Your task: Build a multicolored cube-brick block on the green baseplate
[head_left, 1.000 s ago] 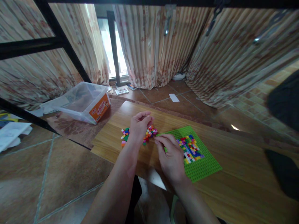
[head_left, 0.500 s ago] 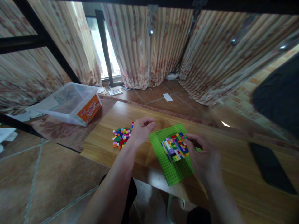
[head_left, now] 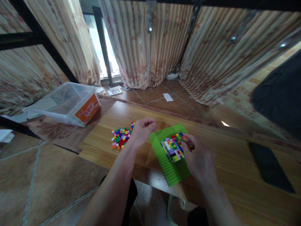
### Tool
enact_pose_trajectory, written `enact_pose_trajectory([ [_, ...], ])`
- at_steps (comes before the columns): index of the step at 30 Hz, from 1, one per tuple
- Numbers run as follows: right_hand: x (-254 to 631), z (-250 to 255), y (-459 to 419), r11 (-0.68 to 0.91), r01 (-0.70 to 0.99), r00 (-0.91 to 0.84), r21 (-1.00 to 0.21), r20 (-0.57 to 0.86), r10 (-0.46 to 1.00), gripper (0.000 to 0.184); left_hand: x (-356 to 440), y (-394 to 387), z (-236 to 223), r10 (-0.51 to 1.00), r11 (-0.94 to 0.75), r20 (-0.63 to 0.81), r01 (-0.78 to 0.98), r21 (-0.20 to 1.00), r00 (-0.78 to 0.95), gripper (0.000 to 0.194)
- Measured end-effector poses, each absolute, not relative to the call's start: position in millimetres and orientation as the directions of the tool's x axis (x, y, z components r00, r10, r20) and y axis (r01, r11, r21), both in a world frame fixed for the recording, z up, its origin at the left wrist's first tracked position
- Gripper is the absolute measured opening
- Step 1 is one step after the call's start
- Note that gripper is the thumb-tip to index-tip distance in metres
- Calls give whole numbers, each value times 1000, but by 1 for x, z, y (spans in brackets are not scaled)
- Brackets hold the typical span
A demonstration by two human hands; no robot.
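Observation:
A green studded baseplate [head_left: 160, 157] lies on the wooden table, bearing a raised block of many-coloured toy bricks [head_left: 173, 147]. My right hand [head_left: 196, 153] is at the block's right side, thumb and fingertips pinched together over its far right corner. Whatever is between those fingertips is hidden or too small to make out. My left hand [head_left: 142, 131] hovers left of the baseplate with curled fingers, the thumb near the index finger; I cannot see what it holds, if anything. Left of it, partly covered by the forearm, is a pile of loose bricks [head_left: 121, 138].
A dark phone-like slab [head_left: 270, 166] lies on the right of the wooden table [head_left: 117, 110]. Beyond the table's left end, a clear plastic bin [head_left: 63, 103] with an orange label stands on a mat. Papers [head_left: 115, 91] lie on the floor near the curtains [head_left: 131, 47].
My right hand has shifted slightly left and up along the brick block, its fingertips drawn closer together. My left hand stays about where it was. The whole view has shifted a little.

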State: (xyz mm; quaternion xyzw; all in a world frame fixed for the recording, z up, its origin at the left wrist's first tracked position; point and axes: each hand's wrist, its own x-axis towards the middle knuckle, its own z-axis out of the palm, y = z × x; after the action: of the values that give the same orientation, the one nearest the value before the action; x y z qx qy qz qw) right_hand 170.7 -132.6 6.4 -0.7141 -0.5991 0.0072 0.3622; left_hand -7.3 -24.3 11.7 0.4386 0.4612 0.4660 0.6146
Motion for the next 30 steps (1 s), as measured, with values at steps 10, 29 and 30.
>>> enact_pose_trajectory([
  [10, 171, 4, -129, -62, 804, 362, -592, 404, 840, 25, -9, -24, 9, 981, 144, -124, -132, 981, 149, 8],
  [29, 174, 3, -121, -168, 669, 446, -724, 210, 870, 31, 2, -35, 7, 880, -63, -42, 205, 977, 472, 16],
  [30, 175, 3, -121, -164, 648, 451, -744, 201, 870, 33, 3, -36, 7, 871, -79, -41, 221, 972, 490, 16],
])
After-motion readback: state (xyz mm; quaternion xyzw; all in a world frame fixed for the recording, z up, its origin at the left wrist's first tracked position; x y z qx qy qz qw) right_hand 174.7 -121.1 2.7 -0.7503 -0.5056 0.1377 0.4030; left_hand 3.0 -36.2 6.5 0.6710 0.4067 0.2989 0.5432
